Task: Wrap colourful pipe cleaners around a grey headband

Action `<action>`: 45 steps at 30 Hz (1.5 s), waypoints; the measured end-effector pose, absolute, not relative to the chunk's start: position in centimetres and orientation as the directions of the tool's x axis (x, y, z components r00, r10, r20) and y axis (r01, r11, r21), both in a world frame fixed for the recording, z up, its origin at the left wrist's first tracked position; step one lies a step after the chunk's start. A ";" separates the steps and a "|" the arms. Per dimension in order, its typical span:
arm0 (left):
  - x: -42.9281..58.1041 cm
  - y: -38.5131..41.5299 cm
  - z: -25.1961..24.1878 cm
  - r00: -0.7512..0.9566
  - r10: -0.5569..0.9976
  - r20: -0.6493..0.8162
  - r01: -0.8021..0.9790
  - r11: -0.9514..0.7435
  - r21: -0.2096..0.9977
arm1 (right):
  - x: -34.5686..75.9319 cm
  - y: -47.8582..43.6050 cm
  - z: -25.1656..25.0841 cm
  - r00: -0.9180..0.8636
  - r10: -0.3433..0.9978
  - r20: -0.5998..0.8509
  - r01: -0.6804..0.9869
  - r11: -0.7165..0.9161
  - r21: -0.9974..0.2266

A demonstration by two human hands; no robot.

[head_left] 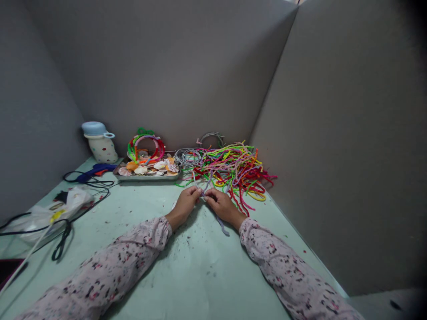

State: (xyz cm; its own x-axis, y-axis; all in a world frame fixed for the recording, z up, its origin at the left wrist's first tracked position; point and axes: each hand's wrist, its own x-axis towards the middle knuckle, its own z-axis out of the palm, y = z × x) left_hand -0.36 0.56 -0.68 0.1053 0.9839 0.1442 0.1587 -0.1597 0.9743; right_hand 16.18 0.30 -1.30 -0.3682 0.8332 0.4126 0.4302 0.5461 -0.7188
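Above the middle of the table, my left hand (186,204) and my right hand (225,206) meet, thumbs and fingers pinched together. Between them they grip a lavender pipe cleaner (222,226), whose one end hangs below my right hand. Pale strands rise above the fingertips; whether they belong to the same piece I cannot tell. The fingers cover the spot where it is held. Just beyond my right hand spreads a tangled heap of colourful pipe cleaners (238,164). Coiled grey wire (188,156) lies at the heap's left side.
A metal tray (147,178) of seashells (160,165) stands at the back, with fuzzy coloured hoops (147,146) on top. Left of it are a bottle with a blue lid (100,142), black cables (108,189) and a plastic bag (71,202). Grey partitions (187,75) enclose the table.
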 end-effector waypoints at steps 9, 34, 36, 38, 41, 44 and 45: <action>-0.3 0.5 -0.7 0.088 0.987 0.136 0.123 -0.147 0.981 | 16.2 0.3 -1.2 -0.340 0.845 0.412 0.460 0.532 -0.711; -0.2 0.3 -0.5 0.100 0.986 0.135 0.144 -0.148 0.978 | 16.2 0.1 -0.9 -0.347 0.839 0.420 0.451 0.542 -0.709; -0.3 0.3 -0.5 0.101 0.985 0.138 0.153 -0.153 0.976 | 16.2 0.1 -0.9 -0.352 0.837 0.419 0.455 0.544 -0.705; -0.3 0.4 -0.6 0.103 0.984 0.143 0.157 -0.158 0.975 | 16.2 0.1 -0.9 -0.359 0.837 0.413 0.462 0.544 -0.700; -0.3 0.5 -0.5 0.102 0.984 0.148 0.147 -0.162 0.976 | 16.2 0.1 -1.0 -0.366 0.834 0.413 0.466 0.549 -0.694; -0.2 0.4 -0.5 0.100 0.983 0.156 0.148 -0.170 0.974 | 16.2 0.1 -0.9 -0.359 0.833 0.421 0.459 0.550 -0.697; -0.3 0.4 -0.4 0.100 0.982 0.158 0.149 -0.172 0.974 | 16.2 0.1 -0.9 -0.352 0.835 0.423 0.460 0.548 -0.699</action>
